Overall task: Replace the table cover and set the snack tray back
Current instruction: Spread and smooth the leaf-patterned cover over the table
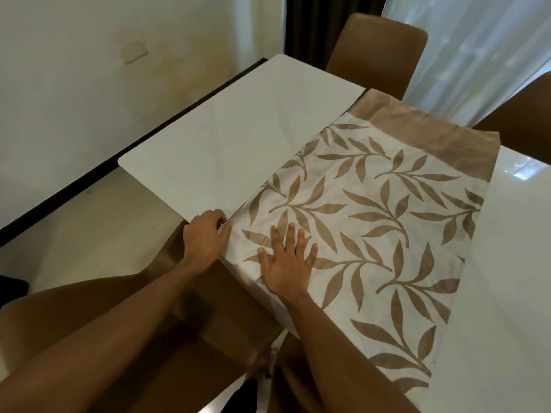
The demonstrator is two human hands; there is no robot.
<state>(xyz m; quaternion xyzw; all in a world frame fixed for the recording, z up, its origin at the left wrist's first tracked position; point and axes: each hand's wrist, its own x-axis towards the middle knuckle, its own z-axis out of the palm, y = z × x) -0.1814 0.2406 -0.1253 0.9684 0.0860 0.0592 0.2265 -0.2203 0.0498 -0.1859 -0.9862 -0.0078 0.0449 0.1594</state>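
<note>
A white table cover [372,210] with a tan leaf print and a tan border lies across the middle of the glossy white table [238,129]. My left hand [205,234] pinches the cover's left edge at the table's near side. Beside it, my right hand [287,260] lies flat on the cloth with fingers spread. No snack tray is in view.
Brown chairs stand around the table: one at the far side [375,52], another at the right [521,111], and one under my arms [167,329]. A white wall is at the left, with curtains behind the far chair. Bare tabletop shows left and right of the cloth.
</note>
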